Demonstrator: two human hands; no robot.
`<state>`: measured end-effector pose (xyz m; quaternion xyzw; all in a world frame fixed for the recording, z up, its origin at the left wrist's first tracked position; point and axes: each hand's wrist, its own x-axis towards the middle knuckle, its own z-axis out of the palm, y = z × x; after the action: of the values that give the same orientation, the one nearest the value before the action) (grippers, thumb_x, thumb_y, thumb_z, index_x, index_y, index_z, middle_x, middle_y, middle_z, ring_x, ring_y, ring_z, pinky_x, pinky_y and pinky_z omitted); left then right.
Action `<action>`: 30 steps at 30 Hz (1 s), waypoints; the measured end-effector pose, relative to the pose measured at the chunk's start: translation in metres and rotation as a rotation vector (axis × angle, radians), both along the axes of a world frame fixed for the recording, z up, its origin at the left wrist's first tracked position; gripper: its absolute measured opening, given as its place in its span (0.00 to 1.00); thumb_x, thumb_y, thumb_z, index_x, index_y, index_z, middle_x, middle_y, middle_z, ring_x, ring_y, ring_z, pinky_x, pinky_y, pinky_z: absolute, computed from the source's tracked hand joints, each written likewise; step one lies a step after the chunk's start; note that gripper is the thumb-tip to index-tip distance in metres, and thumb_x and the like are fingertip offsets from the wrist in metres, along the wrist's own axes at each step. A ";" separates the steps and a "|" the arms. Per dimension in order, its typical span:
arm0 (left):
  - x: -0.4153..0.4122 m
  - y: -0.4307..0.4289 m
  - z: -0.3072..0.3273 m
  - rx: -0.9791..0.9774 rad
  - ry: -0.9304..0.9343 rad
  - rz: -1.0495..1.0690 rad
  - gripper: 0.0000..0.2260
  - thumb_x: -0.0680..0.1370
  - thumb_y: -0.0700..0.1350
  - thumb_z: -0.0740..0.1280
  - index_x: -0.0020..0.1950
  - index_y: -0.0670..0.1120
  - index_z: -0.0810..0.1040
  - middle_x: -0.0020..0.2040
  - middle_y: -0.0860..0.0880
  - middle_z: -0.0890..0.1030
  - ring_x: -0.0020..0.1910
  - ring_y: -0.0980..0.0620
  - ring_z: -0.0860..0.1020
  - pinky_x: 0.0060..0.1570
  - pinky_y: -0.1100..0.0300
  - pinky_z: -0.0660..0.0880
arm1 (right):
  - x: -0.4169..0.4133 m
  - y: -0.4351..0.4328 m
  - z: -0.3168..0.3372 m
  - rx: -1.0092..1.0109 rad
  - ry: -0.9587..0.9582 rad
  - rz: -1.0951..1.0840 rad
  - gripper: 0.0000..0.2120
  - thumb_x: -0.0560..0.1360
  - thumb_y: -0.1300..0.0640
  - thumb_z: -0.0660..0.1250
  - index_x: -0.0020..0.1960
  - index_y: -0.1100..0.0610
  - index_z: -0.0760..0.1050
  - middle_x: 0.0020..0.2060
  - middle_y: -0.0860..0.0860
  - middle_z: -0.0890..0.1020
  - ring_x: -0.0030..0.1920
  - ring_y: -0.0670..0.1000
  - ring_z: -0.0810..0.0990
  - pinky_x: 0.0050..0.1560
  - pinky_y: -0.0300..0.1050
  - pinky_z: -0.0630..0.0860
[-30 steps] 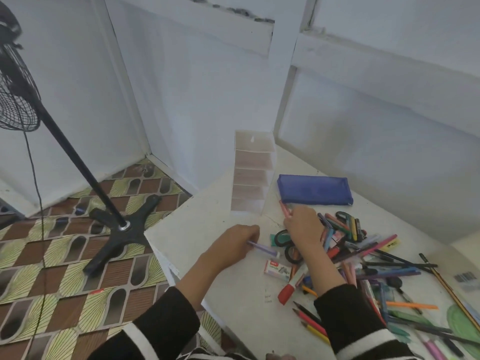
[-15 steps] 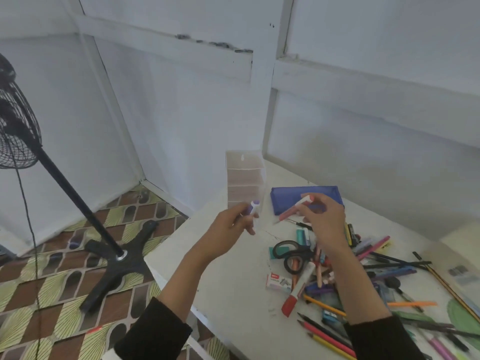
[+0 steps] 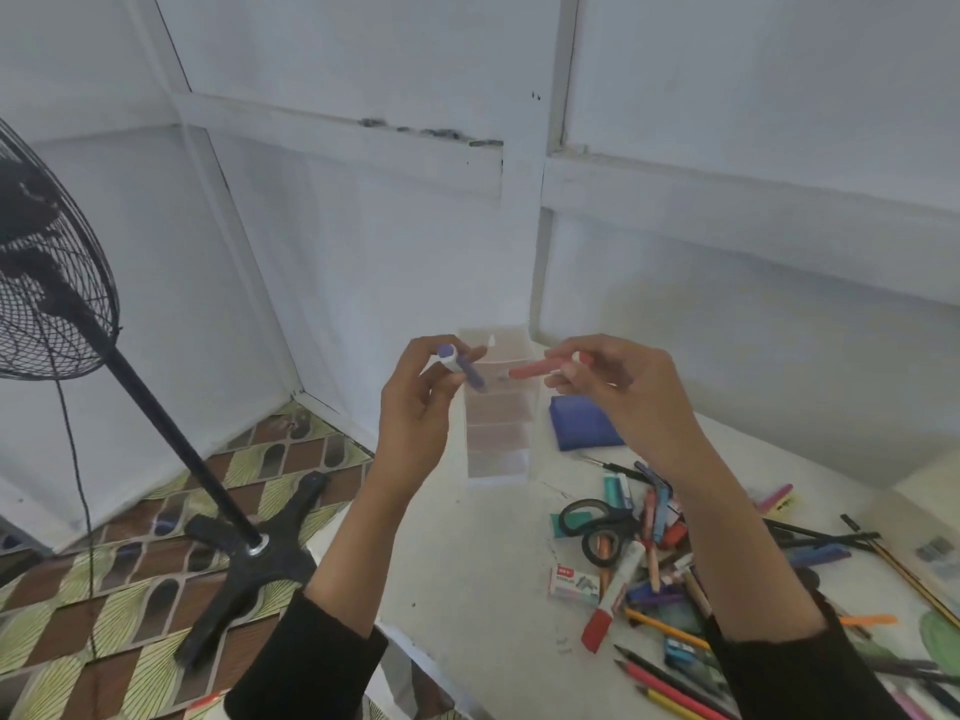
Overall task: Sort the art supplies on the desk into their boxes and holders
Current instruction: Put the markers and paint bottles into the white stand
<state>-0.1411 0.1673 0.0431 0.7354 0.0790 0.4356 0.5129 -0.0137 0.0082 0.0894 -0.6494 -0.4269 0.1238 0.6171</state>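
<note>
My left hand (image 3: pixel 415 407) is raised above the desk and pinches a purple marker (image 3: pixel 464 370) with a white band. My right hand (image 3: pixel 623 397) is raised beside it and pinches a pink-red marker (image 3: pixel 535 368), its tip pointing left toward the purple one. Behind both hands stands a clear compartmented holder (image 3: pixel 500 439) on the white desk (image 3: pixel 483 605). A blue pencil pouch (image 3: pixel 584 428) lies to its right. A heap of pens, pencils and markers (image 3: pixel 670 558) covers the desk's right side, with black scissors (image 3: pixel 597 527) and a small staples box (image 3: pixel 573 584).
A black pedestal fan (image 3: pixel 47 283) stands on the patterned tile floor at the left, its cross base (image 3: pixel 249 558) close to the desk's left edge. White wall panels close in the back. A green drawing sheet (image 3: pixel 940 636) lies at the far right.
Both hands have lifted from the desk, each bringing up a marker, and now hold them in front of the clear holder. The view has tilted upward.
</note>
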 end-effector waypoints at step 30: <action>0.013 0.038 -0.043 0.545 0.316 0.112 0.11 0.78 0.45 0.67 0.59 0.48 0.79 0.68 0.50 0.71 0.60 0.55 0.74 0.54 0.55 0.76 | 0.005 0.079 -0.058 -0.404 -0.276 -0.001 0.06 0.75 0.58 0.69 0.45 0.60 0.75 0.46 0.52 0.83 0.46 0.51 0.80 0.44 0.27 0.68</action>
<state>-0.1276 0.2056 0.0002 0.8988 0.0785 0.3488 0.2537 -0.0091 0.0870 0.0315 -0.7706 -0.4734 0.1163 0.4105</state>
